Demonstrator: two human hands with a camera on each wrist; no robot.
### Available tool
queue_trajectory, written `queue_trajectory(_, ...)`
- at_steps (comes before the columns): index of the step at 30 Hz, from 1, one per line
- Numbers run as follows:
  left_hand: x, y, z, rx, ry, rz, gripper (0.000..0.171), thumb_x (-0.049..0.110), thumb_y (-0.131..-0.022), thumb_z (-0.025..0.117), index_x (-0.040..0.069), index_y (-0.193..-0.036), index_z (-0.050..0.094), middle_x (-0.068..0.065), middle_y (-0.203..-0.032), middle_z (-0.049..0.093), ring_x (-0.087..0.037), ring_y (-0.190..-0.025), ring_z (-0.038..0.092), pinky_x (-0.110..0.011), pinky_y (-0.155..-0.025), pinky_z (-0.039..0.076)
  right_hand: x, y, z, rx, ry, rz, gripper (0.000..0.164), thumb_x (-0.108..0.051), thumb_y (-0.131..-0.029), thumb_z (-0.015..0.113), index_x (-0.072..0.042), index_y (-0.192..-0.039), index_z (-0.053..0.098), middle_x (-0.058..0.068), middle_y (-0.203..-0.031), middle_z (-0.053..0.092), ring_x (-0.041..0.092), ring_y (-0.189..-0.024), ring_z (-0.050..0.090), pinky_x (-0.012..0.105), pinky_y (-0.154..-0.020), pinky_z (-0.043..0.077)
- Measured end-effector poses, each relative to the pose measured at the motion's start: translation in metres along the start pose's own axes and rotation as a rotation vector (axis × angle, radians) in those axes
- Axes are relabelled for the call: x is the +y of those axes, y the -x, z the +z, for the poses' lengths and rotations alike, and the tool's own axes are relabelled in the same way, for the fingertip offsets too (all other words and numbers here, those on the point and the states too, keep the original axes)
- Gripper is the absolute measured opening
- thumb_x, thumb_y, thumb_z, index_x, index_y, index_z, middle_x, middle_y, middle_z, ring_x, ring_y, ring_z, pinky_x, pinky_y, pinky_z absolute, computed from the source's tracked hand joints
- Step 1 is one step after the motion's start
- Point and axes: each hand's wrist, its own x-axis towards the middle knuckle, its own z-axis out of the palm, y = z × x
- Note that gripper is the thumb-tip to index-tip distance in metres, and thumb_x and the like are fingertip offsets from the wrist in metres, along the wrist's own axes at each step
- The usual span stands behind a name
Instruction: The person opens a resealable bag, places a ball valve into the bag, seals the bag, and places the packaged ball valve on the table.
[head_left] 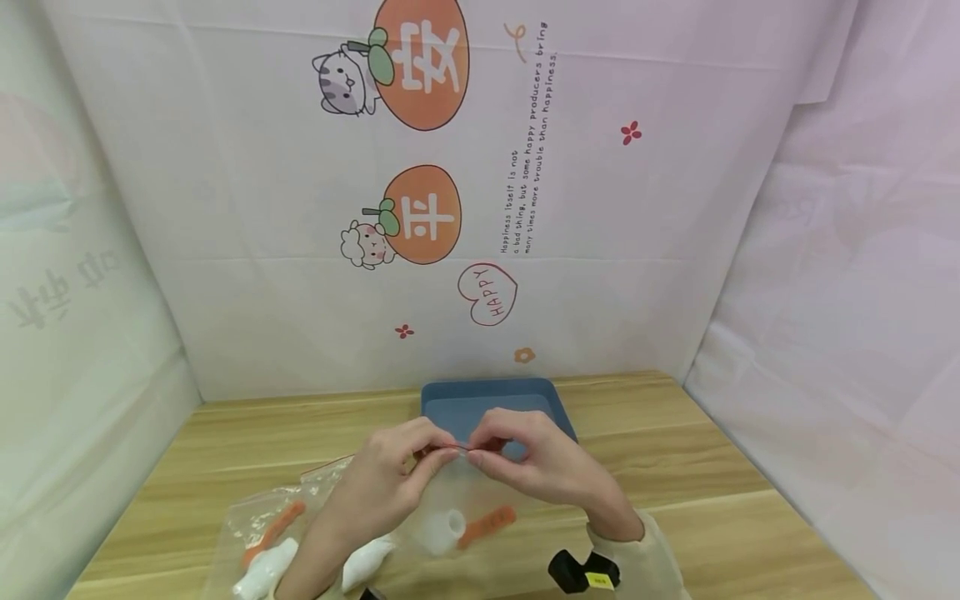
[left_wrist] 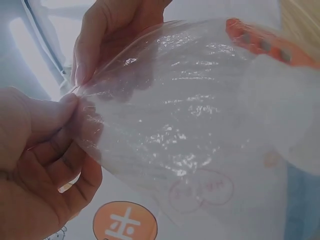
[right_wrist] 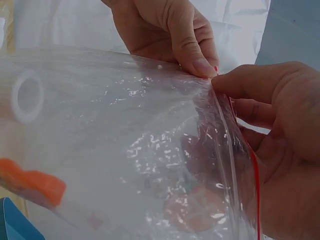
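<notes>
Both hands hold a clear zip bag (right_wrist: 115, 135) up in front of me by its top edge, which has a red line (right_wrist: 256, 195). My left hand (head_left: 381, 477) pinches the edge between thumb and fingers. Close beside it, my right hand (head_left: 534, 457) pinches the same edge, the fingertips almost meeting. Through the hanging film show a white piece with a round hollow end (head_left: 454, 523) and an orange strip (head_left: 491, 525). In the left wrist view, dark openings mark the orange strip (left_wrist: 260, 42).
Another clear bag (head_left: 243, 512) lies at the left of the wooden table (head_left: 720, 467), with an orange strip (head_left: 276, 529) and a white lump (head_left: 267, 569). A second white lump (head_left: 366, 561) is by my left forearm. Behind the hands, a blue tray (head_left: 487, 388) sits against the printed cloth backdrop (head_left: 600, 317).
</notes>
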Motion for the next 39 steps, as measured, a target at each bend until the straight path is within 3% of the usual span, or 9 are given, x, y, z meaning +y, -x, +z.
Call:
queue_trajectory(9, -0.0016, 0.0017, -0.0025, 0.001, -0.022, 0.006, 0.010, 0.011, -0.088, 0.072, 0.021, -0.088, 0.071, 0.010, -0.075, 0.062, 0.004, -0.064, 0.045, -0.008, -0.056, 0.037, 0.0000, 0.0004, 0.0020, -0.001, 0.004, 0.012, 0.009, -0.004, -0.094, 0.064, -0.013, -0.095, 0.066, -0.003, -0.083, 0.065, 0.003, -0.075, 0.058, 0.020, -0.069, 0.054)
queue_trajectory(20, 0.0014, 0.0024, -0.0003, -0.004, 0.014, 0.029, 0.015, 0.005, -0.089, 0.070, 0.019, -0.092, 0.068, 0.009, -0.078, 0.060, 0.002, -0.069, 0.051, -0.009, -0.056, 0.041, -0.0048, -0.0006, 0.0032, 0.025, 0.030, -0.056, 0.014, 0.000, -0.091, 0.066, -0.014, -0.094, 0.063, -0.003, -0.082, 0.062, 0.005, -0.076, 0.057, 0.018, -0.070, 0.053)
queue_trajectory(35, 0.0009, 0.0016, -0.0041, 0.042, 0.001, 0.041, 0.015, 0.003, -0.087, 0.071, 0.018, -0.091, 0.068, 0.008, -0.077, 0.059, 0.002, -0.065, 0.048, -0.010, -0.054, 0.039, -0.0059, -0.0006, -0.0010, -0.017, 0.035, -0.065, 0.016, 0.000, -0.090, 0.067, -0.016, -0.092, 0.062, -0.004, -0.077, 0.059, 0.003, -0.072, 0.054, 0.015, -0.065, 0.050)
queue_trajectory(39, 0.0019, 0.0008, -0.0059, 0.038, -0.002, 0.018, 0.015, 0.003, -0.088, 0.071, 0.018, -0.090, 0.067, 0.008, -0.077, 0.058, 0.001, -0.064, 0.045, -0.013, -0.054, 0.039, -0.0055, 0.0003, -0.0021, -0.020, 0.022, -0.057, 0.017, 0.001, -0.089, 0.067, -0.015, -0.091, 0.062, -0.004, -0.077, 0.059, 0.003, -0.072, 0.054, 0.015, -0.065, 0.050)
